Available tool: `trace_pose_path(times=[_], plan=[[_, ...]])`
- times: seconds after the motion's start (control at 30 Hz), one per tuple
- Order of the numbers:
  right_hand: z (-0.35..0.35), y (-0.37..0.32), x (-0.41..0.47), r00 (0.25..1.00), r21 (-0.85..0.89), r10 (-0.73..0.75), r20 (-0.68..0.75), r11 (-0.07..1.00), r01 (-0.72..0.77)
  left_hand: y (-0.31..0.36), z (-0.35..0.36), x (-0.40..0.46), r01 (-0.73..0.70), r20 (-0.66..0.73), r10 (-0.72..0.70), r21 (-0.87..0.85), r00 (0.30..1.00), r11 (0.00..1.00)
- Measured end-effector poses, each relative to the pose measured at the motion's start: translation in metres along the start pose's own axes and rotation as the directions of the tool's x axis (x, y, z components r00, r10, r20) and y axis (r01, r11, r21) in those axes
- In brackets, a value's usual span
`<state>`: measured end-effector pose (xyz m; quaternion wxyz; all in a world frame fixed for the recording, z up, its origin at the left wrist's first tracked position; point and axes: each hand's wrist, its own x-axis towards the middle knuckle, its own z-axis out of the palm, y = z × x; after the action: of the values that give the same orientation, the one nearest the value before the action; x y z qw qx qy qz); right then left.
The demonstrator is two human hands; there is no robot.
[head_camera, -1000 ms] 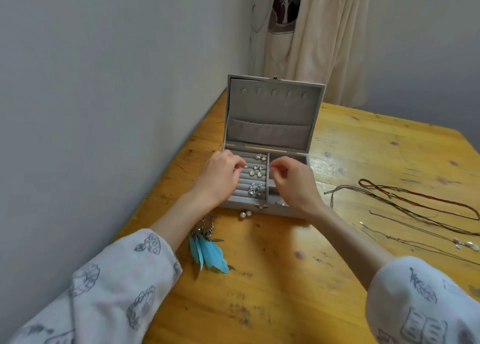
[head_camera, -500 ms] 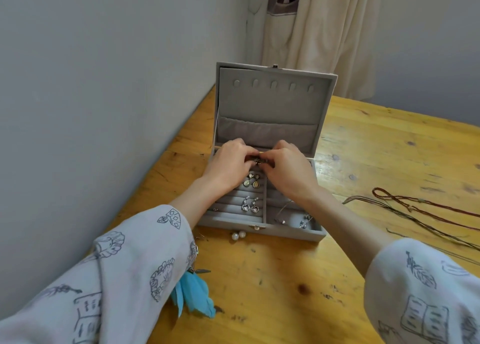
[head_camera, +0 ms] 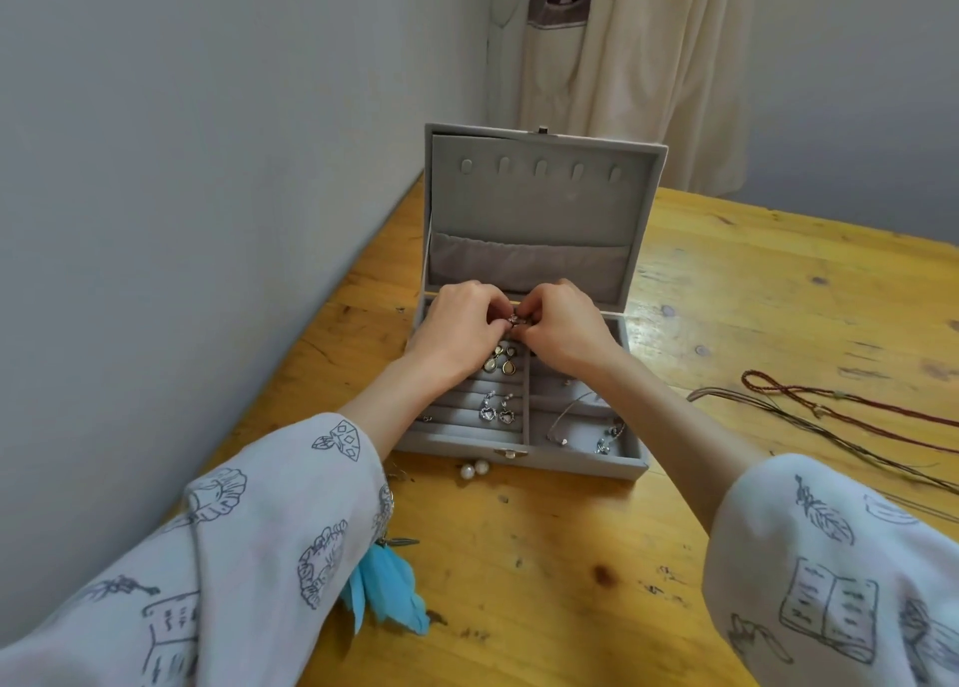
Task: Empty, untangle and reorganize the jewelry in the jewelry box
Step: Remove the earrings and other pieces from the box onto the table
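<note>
Both hands, left hand [head_camera: 459,331] and right hand [head_camera: 563,331], pinching small earring [head_camera: 514,319] together at frame centre, over open jewelry box [head_camera: 539,447]. Reorganizing step; next needing careful pressing into ring slot.

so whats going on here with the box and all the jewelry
A person is sorting jewelry in an open grey jewelry box. Both the left hand and right hand pinch a small silver earring over the box's back row. Two earring pairs sit in the ring rolls; cord necklaces lie on the wooden table.
</note>
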<state>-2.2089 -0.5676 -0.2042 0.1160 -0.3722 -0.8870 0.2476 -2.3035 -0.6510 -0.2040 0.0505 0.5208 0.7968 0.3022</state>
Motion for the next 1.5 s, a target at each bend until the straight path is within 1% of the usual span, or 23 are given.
trace_pose_path(times=[0.1,0.2,0.27,0.37,0.47,0.57,0.63,0.67,0.73,0.83,0.97,1.1,1.17,1.27,1.5], plan=[[-0.001,0.003,0.001,1.0,0.078,-0.015,0.01,0.997,0.014,-0.002,-0.002,-0.002,0.021,-0.009,-0.022,-0.087,1.0,0.996],[-0.004,0.003,-0.006,0.998,0.185,-0.021,-0.057,0.982,0.031,0.001,-0.005,-0.006,0.051,-0.003,-0.052,-0.152,0.999,0.987],[-0.009,0.003,-0.013,0.997,0.236,-0.032,-0.074,0.971,0.049,0.004,-0.008,-0.009,0.052,-0.006,-0.054,-0.159,0.999,0.986],[-0.02,0.002,-0.032,0.998,0.284,-0.044,-0.053,0.957,0.057,0.012,-0.018,-0.017,0.042,-0.026,-0.047,-0.162,0.999,0.986],[-0.031,0.001,-0.06,0.998,0.379,-0.04,-0.057,0.924,0.059,0.022,-0.029,-0.035,0.053,-0.048,-0.064,-0.194,0.997,0.98],[-0.04,0.003,-0.096,0.996,0.47,-0.083,-0.032,0.878,0.088,0.036,-0.037,-0.066,0.001,-0.029,-0.007,-0.189,1.0,0.982],[-0.04,0.007,-0.121,0.993,0.494,-0.114,0.008,0.864,0.095,0.045,-0.039,-0.091,-0.03,-0.024,0.026,-0.197,0.999,0.98],[-0.038,0.01,-0.134,0.993,0.499,-0.114,0.012,0.862,0.093,0.049,-0.039,-0.103,-0.038,-0.022,0.035,-0.206,0.999,0.978],[-0.028,0.015,-0.155,0.994,0.47,-0.098,-0.037,0.877,0.104,0.053,-0.035,-0.124,-0.039,-0.011,0.037,-0.221,0.999,0.974],[-0.009,0.019,-0.176,0.991,0.352,-0.085,-0.104,0.929,0.117,0.053,-0.023,-0.145,0.005,0.023,-0.001,-0.212,1.0,0.977],[0.011,0.02,-0.179,0.991,0.238,-0.028,-0.133,0.969,0.06,0.049,0.0,-0.155,0.077,0.059,-0.069,-0.151,0.996,0.986],[0.02,0.017,-0.177,0.978,0.253,0.068,-0.199,0.967,-0.016,0.051,0.016,-0.151,0.076,0.038,-0.072,-0.1,0.997,0.992],[0.019,0.016,-0.175,0.973,0.269,0.126,-0.194,0.961,-0.071,0.052,0.019,-0.149,0.086,0.035,-0.083,-0.093,0.996,0.992],[0.016,0.014,-0.17,0.974,0.258,0.168,-0.152,0.958,-0.125,0.054,0.022,-0.146,0.085,0.049,-0.081,-0.085,0.995,0.993],[0.01,0.015,-0.173,0.983,0.239,0.159,-0.091,0.962,-0.133,0.057,0.02,-0.15,0.066,0.077,-0.058,-0.111,0.995,0.992]])
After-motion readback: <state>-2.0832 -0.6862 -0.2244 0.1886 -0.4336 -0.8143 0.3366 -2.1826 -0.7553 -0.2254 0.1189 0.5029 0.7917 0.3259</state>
